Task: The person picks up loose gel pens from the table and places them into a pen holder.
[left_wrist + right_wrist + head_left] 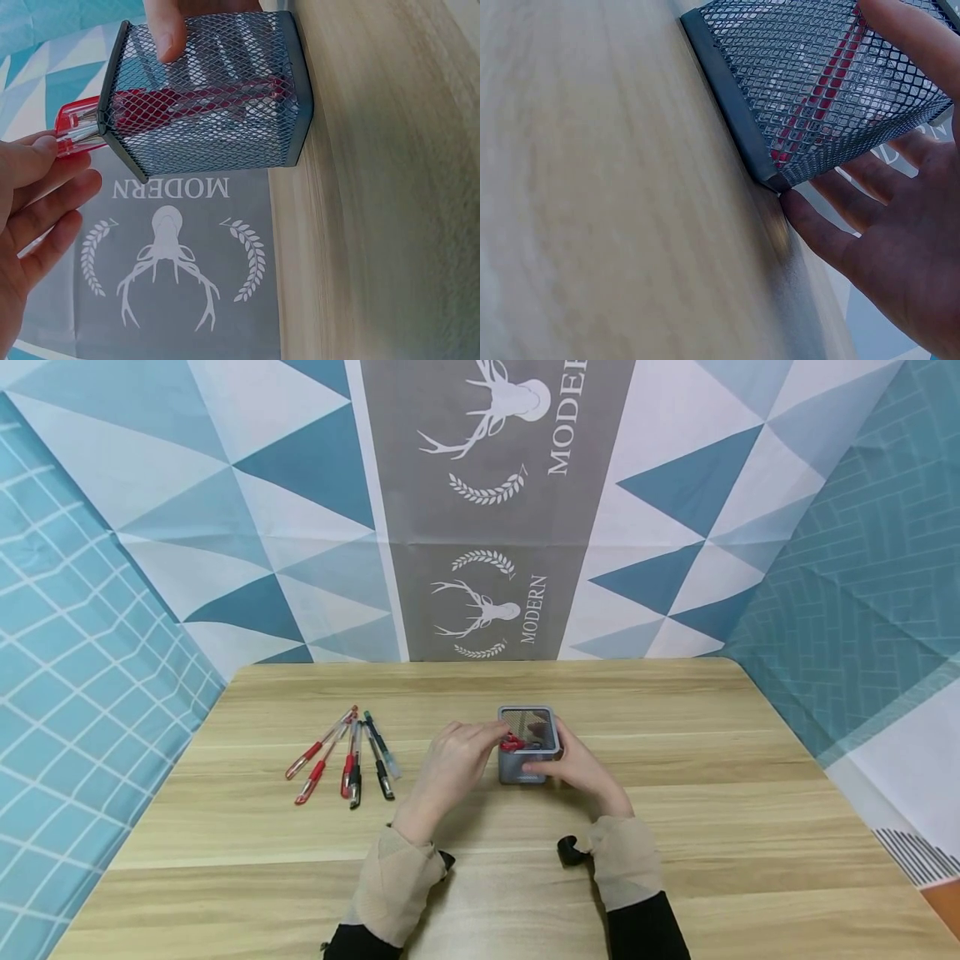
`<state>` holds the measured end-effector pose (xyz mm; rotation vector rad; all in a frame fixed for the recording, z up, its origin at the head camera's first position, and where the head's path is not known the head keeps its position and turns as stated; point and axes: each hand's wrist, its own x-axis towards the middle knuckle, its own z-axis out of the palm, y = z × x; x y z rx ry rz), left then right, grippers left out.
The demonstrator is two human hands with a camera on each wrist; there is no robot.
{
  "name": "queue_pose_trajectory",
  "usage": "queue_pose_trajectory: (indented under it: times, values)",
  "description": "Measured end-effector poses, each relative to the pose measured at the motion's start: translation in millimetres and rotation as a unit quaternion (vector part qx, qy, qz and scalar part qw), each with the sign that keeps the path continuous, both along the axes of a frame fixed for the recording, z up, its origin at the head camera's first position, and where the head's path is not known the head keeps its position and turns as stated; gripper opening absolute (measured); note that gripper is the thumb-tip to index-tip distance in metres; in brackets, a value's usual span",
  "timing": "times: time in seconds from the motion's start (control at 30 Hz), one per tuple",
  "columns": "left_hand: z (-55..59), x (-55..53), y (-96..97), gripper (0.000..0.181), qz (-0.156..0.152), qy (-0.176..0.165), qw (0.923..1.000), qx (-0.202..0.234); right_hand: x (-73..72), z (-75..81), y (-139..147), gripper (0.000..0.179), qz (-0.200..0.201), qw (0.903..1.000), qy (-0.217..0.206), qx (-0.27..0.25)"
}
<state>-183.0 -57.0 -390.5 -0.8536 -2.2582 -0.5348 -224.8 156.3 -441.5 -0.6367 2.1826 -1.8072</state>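
Observation:
A dark wire-mesh pen holder (pixel 521 768) stands upright on the table. My right hand (pixel 581 770) grips it from the right, with the thumb on the near side and the other fingers round the far side. At its rim, my left hand (pixel 457 758) pinches the capped end of a red pen (pixel 77 114) between thumb and forefinger. The pen's shaft is inside the holder and shows through the mesh in both wrist views. Whether a second pen is inside cannot be made out for sure.
Left of the hands, several pens lie loosely fanned on the wooden table (pixel 675 735): red pens (pixel 311 783), black pens (pixel 381 772) and a teal-capped pen (pixel 382 743). A patterned cloth (pixel 480 510) hangs behind the table's far edge.

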Motion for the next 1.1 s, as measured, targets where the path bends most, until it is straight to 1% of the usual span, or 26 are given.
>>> queue_pose_trajectory:
  times: [0.23, 0.37, 0.43, 0.53, 0.63, 0.73, 0.87, 1.0, 1.1]
  values:
    - [0.8, 1.8, -0.6, 0.028, 0.013, -0.021, 0.9997, -0.009, 0.1, 0.3, 0.3, 0.081, 0.0, 1.0, 0.0, 0.003]
    - [3.6, 2.1, -3.5, 0.029, 0.005, -0.031, 0.9995, -0.009, 0.4, 0.6, 0.2, 0.08, -0.002, 1.0, -0.001, 0.006]
    - [5.2, 1.7, -6.3, 0.029, 0.001, -0.03, 0.9995, -0.005, 0.4, 0.3, 0.2, 0.08, -0.004, 1.0, 0.0, 0.007]
    - [8.4, 0.7, -12.0, 0.025, 0.001, -0.026, 0.9997, 0.006, 0.0, -0.7, 0.1, 0.08, -0.007, 0.9999, 0.002, 0.008]
    - [11.5, -0.3, -18.9, 0.015, 0.013, -0.03, 0.9994, 0.009, -0.3, -1.2, 0.1, 0.081, -0.009, 0.9999, 0.003, 0.013]
    - [15.4, 0.0, -27.2, 0.008, 0.03, -0.053, 0.9981, 0.012, -0.2, -0.7, 0.0, 0.082, -0.012, 0.9998, -0.003, 0.018]
    - [19.6, 0.9, -39.4, 0.006, 0.063, -0.082, 0.9946, 0.01, 0.3, -0.1, 0.1, 0.083, -0.009, 0.9998, -0.006, 0.014]
    - [20.3, 0.4, -49.7, 0.006, 0.089, -0.087, 0.9923, 0.003, 0.1, -0.8, 0.5, 0.083, -0.008, 0.9998, -0.01, 0.014]
    - [19.8, -0.4, -55.3, 0.006, 0.093, -0.085, 0.992, 0.0, -0.3, -1.8, 1.1, 0.083, -0.009, 0.9998, -0.009, 0.016]
